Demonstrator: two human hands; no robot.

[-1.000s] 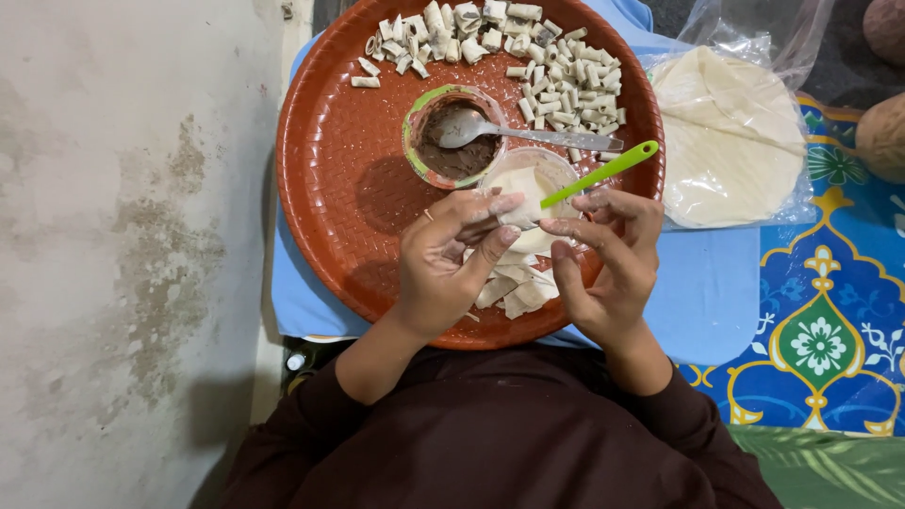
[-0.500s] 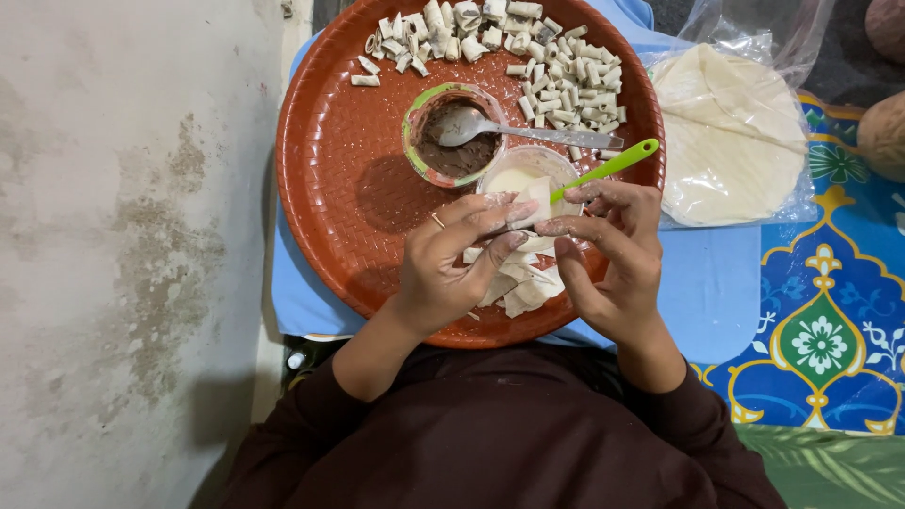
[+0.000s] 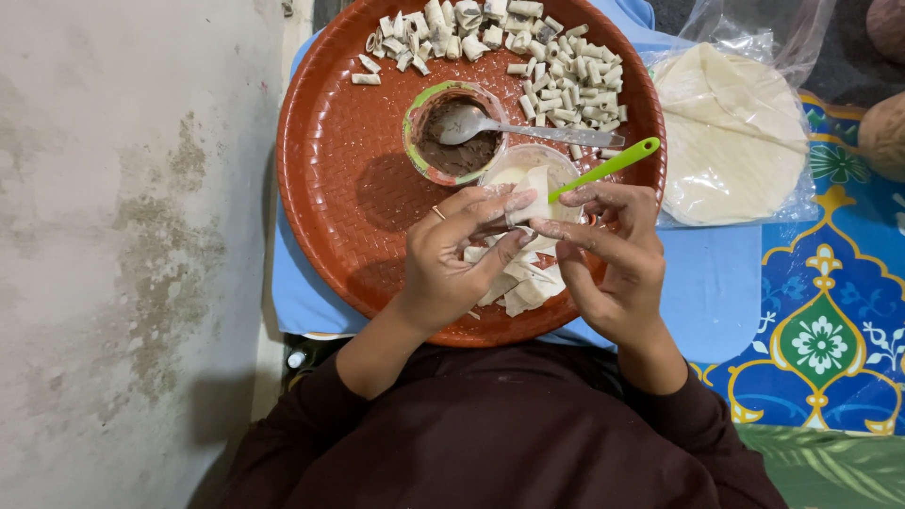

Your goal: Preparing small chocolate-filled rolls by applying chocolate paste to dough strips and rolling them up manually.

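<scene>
- Bare concrete floor (image 3: 113,236) at far left, stained and patchy; nothing rests on it.
- Round red-brown woven-pattern tray (image 3: 339,188) sits on a blue mat (image 3: 716,292), directly ahead of the person; judged placed so that all items lie within reach of both hands.
- Left hand (image 3: 452,259): fingers curled inward, thumb and forefinger closed on a small pale pastry strip (image 3: 530,193). A ring shows on one finger. The hand is held above the tray's near edge, likely so that scraps fall onto the tray.
- Small green-rimmed cup of brown filling (image 3: 455,141), near tray centre, with a metal spoon (image 3: 528,129) resting in it, handle pointing right.
- Heap of cut pastry strips (image 3: 528,283) lies on the tray beneath the hands, partly hidden.
- Clear tub of pale paste (image 3: 514,172), just beyond the fingertips, with a green-handled tool (image 3: 608,168) leaning out to the right.
- Pile of small finished rolls (image 3: 528,57) set along the tray's far rim, apart from the working area.
- Right hand (image 3: 613,273): fingers half closed, fingertips pinching the same strip from the opposite side; the strip is held between both hands, above the tub.
- Clear plastic bag (image 3: 754,47), unlabelled as far as visible, holds round pale pastry sheets (image 3: 731,141), off the tray at right.
- Patterned blue, green and yellow cloth (image 3: 830,320) at far right.
</scene>
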